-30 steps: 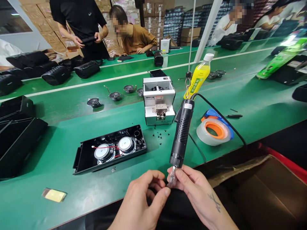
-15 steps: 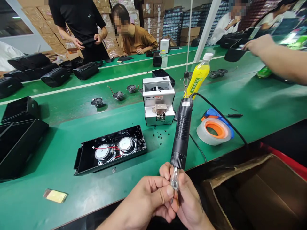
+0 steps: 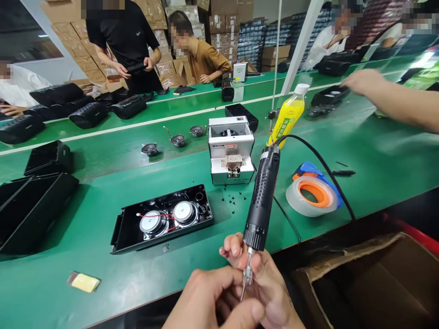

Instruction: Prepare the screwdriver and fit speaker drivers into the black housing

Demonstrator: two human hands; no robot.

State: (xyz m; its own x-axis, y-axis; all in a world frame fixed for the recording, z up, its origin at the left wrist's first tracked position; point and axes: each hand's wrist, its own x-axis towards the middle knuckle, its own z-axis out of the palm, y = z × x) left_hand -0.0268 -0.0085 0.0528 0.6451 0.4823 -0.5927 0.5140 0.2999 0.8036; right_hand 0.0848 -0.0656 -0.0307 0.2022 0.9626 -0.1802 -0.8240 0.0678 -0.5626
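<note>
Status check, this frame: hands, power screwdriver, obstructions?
Left hand and right hand at the bit; grip unclear. Power screwdriver hanging, tip down. Nothing seen blocking; speaker panel off to the left.

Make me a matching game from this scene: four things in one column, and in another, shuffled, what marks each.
1. screwdriver
2. bottle
3. tape
4. tray

A. pale, with orange inside
B. holds two speakers
C. tip down, at the left hand and right hand
D. yellow, with a white cap

Pairs: 1-C, 2-D, 3-A, 4-B
</note>
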